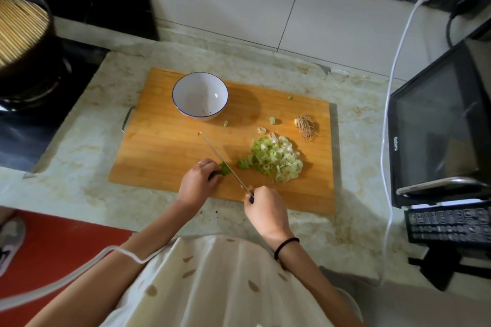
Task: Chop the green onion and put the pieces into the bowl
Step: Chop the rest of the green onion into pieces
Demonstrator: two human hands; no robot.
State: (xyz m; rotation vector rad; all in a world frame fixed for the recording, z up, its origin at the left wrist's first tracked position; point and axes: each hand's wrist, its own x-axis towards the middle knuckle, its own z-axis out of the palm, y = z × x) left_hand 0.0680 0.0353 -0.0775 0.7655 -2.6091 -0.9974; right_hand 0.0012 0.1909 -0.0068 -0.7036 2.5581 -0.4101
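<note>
On the wooden cutting board (164, 151) my left hand (198, 180) grips the short remaining end of the green onion (224, 168). My right hand (267, 210) grips the handle of a knife (223, 160), its blade lying against the onion right beside my left fingers. A pile of chopped green onion (275, 160) sits to the right of the blade. A few stray pieces (272, 120) lie further up the board. The white bowl (186, 85) with a blue rim stands at the board's far left, holding no onion pieces.
The cut-off root tuft (305, 127) lies at the board's right side. A black pot (29, 48) sits on the stove at left. A microwave (435, 125) stands at right, with a white cable (396, 61) hanging beside it.
</note>
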